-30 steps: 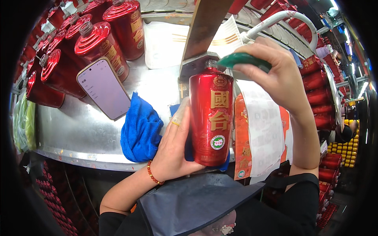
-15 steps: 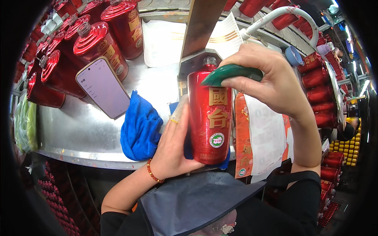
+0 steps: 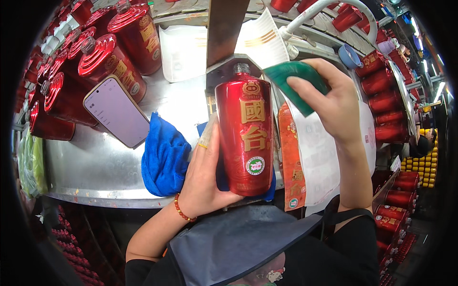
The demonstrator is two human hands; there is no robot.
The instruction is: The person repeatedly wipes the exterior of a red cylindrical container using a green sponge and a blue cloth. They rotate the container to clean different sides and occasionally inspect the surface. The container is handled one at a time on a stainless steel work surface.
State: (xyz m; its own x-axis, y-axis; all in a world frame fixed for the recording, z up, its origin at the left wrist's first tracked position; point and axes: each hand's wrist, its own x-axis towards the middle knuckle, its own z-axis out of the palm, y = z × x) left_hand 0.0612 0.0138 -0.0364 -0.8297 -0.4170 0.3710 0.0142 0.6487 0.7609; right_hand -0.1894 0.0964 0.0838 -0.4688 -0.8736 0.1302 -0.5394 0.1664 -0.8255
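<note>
The left hand (image 3: 201,183) cups the left side and base of a glossy red, tapering bottle (image 3: 242,136) near the silvery metal worktop's (image 3: 105,164) front edge. The right hand (image 3: 334,97) pinches a flat, dark-green, curved-edged scraper (image 3: 296,86) just right of the bottle's neck.

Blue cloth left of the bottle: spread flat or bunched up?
Bunched up: the blue cloth lies in a rumpled heap with creases, beside the left hand.
</note>
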